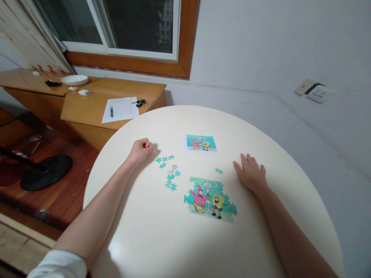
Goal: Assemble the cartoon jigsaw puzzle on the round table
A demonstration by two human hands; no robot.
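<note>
My left hand (141, 150) rests in a loose fist on the left side of the round white table, with nothing showing in it. Just right of it lie several loose teal puzzle pieces (171, 176). Palm down, my right hand (251, 172) lies flat on the table with its fingers apart. A small pair of joined puzzle pieces (218, 170) sits to its left. Between and below the hands is a partly assembled jigsaw puzzle (209, 200) with pink, yellow and pale cartoon figures and ragged edges. Beyond it lies a reference picture (201, 143) of the same scene.
The white table (179, 247) meets a wooden desk (116, 87) at the back left. On the desk are a paper sheet (123, 109), a black object (141, 103) and a white dish (74, 80). A black round stand base (46, 172) stands on the floor.
</note>
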